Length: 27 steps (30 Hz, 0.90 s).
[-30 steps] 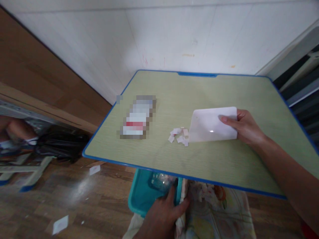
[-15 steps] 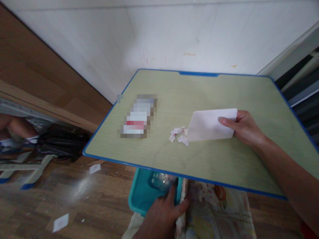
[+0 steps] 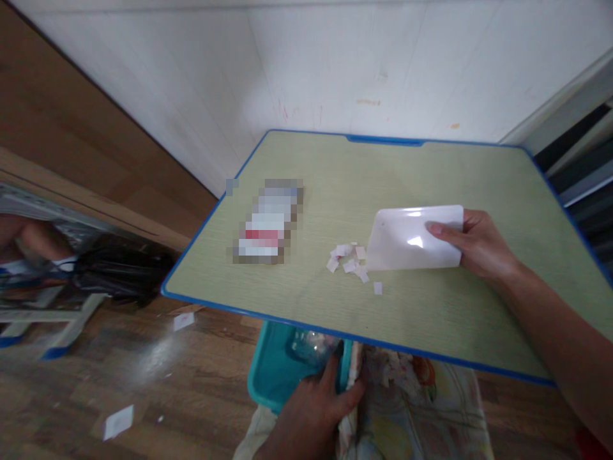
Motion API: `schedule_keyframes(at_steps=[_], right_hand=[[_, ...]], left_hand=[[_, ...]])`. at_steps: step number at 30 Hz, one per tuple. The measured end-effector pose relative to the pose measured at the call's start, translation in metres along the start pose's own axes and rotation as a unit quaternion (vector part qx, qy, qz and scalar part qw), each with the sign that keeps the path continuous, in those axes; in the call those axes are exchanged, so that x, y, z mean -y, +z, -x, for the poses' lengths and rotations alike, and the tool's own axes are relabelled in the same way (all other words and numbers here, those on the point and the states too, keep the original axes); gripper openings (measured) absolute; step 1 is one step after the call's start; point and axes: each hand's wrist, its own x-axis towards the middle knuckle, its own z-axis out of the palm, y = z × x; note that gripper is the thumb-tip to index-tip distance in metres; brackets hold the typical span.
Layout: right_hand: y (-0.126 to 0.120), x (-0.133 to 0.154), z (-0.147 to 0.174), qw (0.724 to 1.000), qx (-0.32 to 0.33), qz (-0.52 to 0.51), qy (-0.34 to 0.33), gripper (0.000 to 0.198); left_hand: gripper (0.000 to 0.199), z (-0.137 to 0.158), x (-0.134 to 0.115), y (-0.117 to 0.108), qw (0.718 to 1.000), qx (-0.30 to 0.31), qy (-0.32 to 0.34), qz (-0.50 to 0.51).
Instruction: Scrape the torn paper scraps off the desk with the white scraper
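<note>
Paper bit [image 3: 378,288] now out nr white card [image 3: 402,246], R hand [image 3: 483,248] clamped on latter; L hand [image 3: 313,409] gripping teal bin [image 3: 262,367].

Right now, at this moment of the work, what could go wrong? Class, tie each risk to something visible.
1. The small paper pieces lie loose by the edge of the white sheet in the right hand; a careless nudge might scatter them.
2. One paper square lies apart from them, so it could be overlooked.
3. The left hand is at the teal basin; a bump might tilt it.
</note>
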Motion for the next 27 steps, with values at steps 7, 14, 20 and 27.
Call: schedule_keyframes(at_steps=[7, 14, 20, 27], right_hand=[[-0.005, 0.006, 0.002, 1.000, 0.011, 0.010, 0.026, 0.010], [-0.006, 0.009, 0.003, 1.000, -0.001, -0.005, 0.021, 0.013], [-0.011, 0.010, 0.004, 0.999, 0.030, 0.009, 0.041, 0.010], [-0.017, 0.011, 0.004, 0.997, 0.045, 0.041, 0.041, 0.011]], left_hand=[[0.076, -0.001, 0.000, -0.001, 1.000, 0.005, -0.001, -0.004], [0.077, 0.000, 0.000, 0.000, 1.000, 0.001, 0.002, -0.006], [0.076, 0.000, -0.001, -0.002, 1.000, 0.005, 0.007, -0.004], [0.079, 0.000, -0.001, -0.002, 1.000, 0.009, 0.001, -0.012]])
